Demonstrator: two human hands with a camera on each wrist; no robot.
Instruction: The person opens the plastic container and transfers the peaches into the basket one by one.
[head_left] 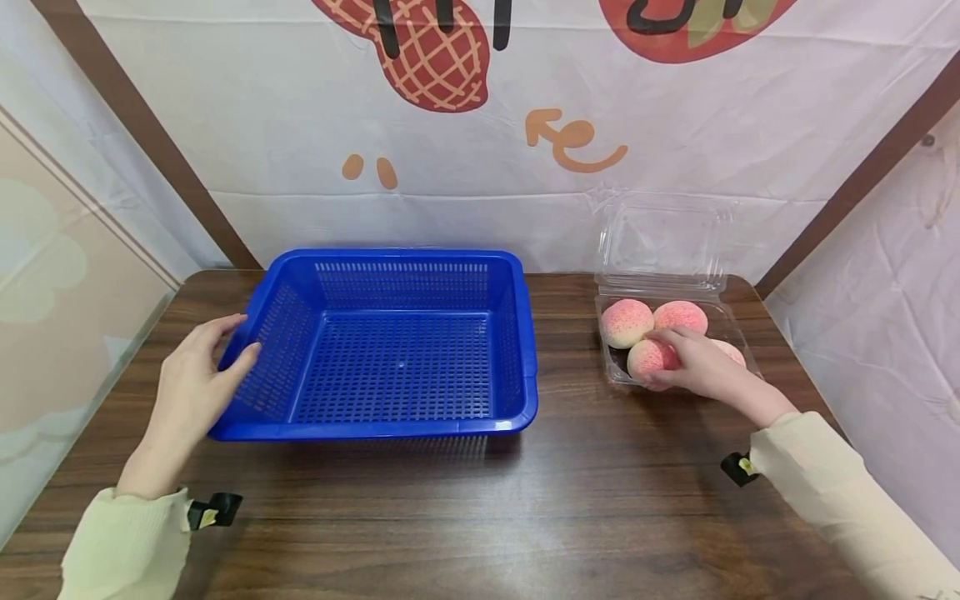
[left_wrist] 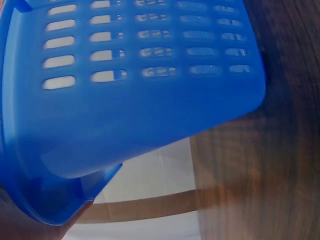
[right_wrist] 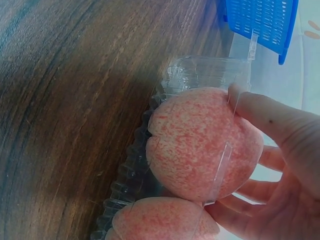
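Four pink-speckled peaches (head_left: pixel 627 323) lie in a clear plastic box (head_left: pixel 617 364) on my right, its lid (head_left: pixel 660 242) raised behind them. From my remote seat I see the right hand (head_left: pixel 701 362) curled about the front-left peach (head_left: pixel 651 360), thumb on one side and fingers on the other, parted only by the fruit; I cannot tell whether that peach is lifted off the box floor. On my other side, the left hand (head_left: pixel 197 371) is at the left rim of the blue basket (head_left: pixel 360 431), thumb and fingertips spread apart, and I cannot tell whether they squeeze it. Basket and box are well apart on the wooden table (head_left: pixel 600 517)
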